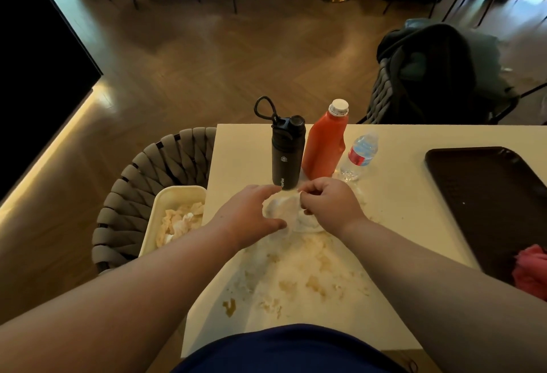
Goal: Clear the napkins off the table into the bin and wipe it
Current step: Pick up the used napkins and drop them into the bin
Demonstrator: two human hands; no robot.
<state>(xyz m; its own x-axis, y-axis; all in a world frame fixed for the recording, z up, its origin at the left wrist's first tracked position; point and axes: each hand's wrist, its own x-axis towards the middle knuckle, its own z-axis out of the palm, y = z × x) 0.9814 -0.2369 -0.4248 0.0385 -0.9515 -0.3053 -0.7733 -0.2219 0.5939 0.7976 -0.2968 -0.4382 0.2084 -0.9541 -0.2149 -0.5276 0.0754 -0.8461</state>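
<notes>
A crumpled white napkin (285, 211) lies on the white table (396, 195) just in front of the bottles. My right hand (328, 202) pinches the napkin's upper edge between thumb and fingers. My left hand (254, 212) curves around its left side, fingers spread and touching it. A cream rectangular bin (177, 195) holding several used napkins (180, 220) rests on the woven chair left of the table. Brownish smears and wet crumbs (299, 278) cover the table between my arms.
A black flask (287, 153), an orange bottle (325, 144) and a small water bottle (359, 155) stand just behind my hands. A dark tray (488, 195) lies at the right with a pink cloth (531, 272) on its near end. A woven grey chair (142, 183) holds the bin.
</notes>
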